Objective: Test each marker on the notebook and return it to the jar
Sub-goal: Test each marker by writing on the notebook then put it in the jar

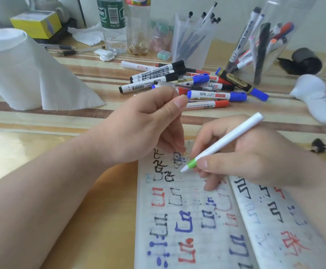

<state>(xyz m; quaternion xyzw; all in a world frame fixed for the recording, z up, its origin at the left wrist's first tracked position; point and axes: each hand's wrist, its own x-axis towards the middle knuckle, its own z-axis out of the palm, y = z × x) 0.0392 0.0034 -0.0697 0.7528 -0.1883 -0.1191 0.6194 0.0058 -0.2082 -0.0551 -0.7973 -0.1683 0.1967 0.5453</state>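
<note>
Head view: right hand [245,158] grips a white marker with a green collar [226,138], uncapped, thumb and fingers curled round the lower barrel. The tip sits on or just above the top of the left page of the open lined notebook [142,210], which is already full of red, blue and black test strokes and lies at the near edge of the table [41,144], right of centre. Left hand [138,129] is curled, fingertips down on the top of the same page, just beside the tip. It may be pinching the cap, but I can't tell. Key geometry: the marker's long axis runs from the tip, near-left, up to the tail, far-right, so the tail already points roughly at the clear plastic jar of markers [298,35] leaning at the far right of the table. The jar is well apart from the notebook, beyond the loose pile of whiteboard markers [187,82] mid-table. The right hand is nearer to it, so I'd expect the return to go far-right over the pile, after capping. No green stroke visible yet, so I judge the test isn't done.
</note>
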